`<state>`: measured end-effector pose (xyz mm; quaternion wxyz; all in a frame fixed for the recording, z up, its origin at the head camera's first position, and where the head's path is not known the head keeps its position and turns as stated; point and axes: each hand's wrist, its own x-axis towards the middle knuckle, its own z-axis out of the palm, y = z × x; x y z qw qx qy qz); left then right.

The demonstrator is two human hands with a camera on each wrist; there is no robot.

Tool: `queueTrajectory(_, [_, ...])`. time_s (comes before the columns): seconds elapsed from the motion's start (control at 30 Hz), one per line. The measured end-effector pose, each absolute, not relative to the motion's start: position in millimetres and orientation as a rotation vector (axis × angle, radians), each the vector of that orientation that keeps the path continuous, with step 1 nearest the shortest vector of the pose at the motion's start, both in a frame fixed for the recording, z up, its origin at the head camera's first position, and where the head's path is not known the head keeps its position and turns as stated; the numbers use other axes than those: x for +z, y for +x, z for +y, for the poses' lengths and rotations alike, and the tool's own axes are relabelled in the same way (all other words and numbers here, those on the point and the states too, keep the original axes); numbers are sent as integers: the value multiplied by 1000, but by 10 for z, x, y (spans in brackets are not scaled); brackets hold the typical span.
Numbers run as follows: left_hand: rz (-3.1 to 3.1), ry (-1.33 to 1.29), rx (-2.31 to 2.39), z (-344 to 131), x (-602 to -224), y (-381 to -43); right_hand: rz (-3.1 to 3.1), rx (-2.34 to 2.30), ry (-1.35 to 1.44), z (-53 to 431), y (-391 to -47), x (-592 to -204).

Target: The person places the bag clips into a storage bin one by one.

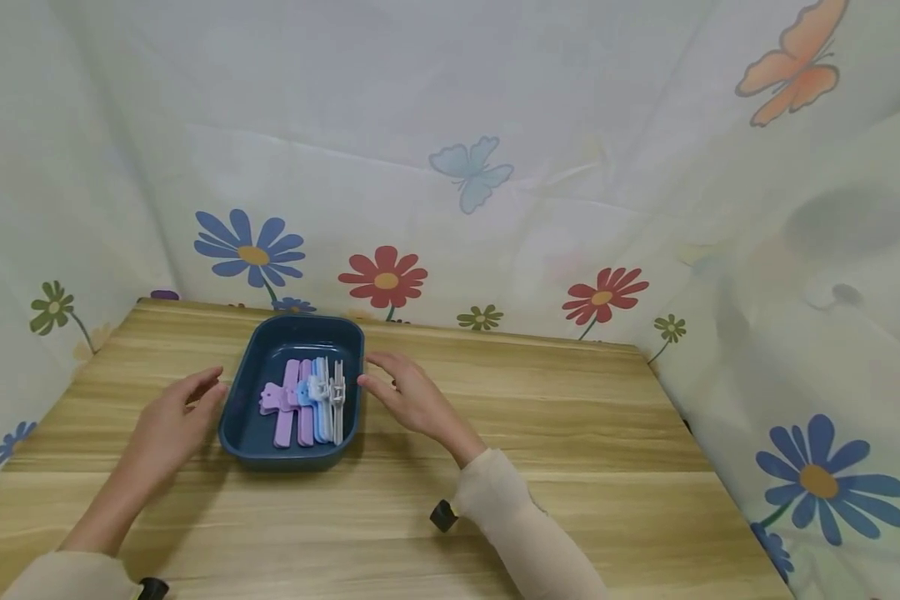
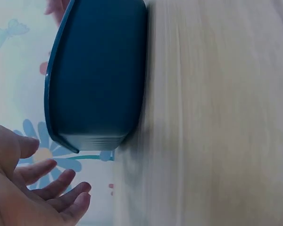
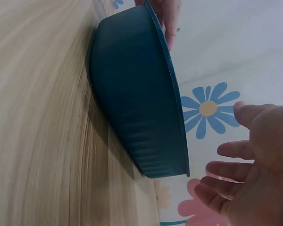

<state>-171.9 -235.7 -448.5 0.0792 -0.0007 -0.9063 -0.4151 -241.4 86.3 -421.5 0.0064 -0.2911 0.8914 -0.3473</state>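
A dark blue rectangular tray (image 1: 240, 417) with rounded corners stands on the wooden table. Inside it lie several bag clips in a row: purple clips (image 1: 285, 425), light blue ones (image 1: 319, 425) and a clear or white one (image 1: 338, 421) at the right. My left hand (image 1: 176, 421) hovers just off the tray's left side, fingers loosely bent and holding nothing. On the other side, my right hand (image 1: 412, 396) is close to the right rim, its fingers relaxed. In both wrist views a gap shows between hand and tray wall (image 2: 99, 75).
The table (image 1: 540, 417) has a wood-grain top. Behind it and at both sides hangs a pale cloth (image 1: 570, 167) printed with flowers and butterflies. Black straps (image 1: 443, 516) sit at the cuffs of the light sleeves.
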Motion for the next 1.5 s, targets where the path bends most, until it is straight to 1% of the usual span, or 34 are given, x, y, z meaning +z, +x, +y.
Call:
queueTrajectory(0.47, [-2786,-165,-839,-2390,-4362,-1657,2952,-682,-914,998,-2297,-4177])
queueTrajectory(0.73, [-2774,-266,-660,-2470,-4390,-1590,3016,-582,-916,1162,-2234,-4178])
queueTrajectory(0.97, [-2780,-292,-538,-2560,-4407,-1554,3068,-484,-924,1380,-2184,-4212])
queueTrajectory(1.5, [-2808,-291,-398,-2799,-4462,-1418,3142,-496,-761,2062,-2011,-4322])
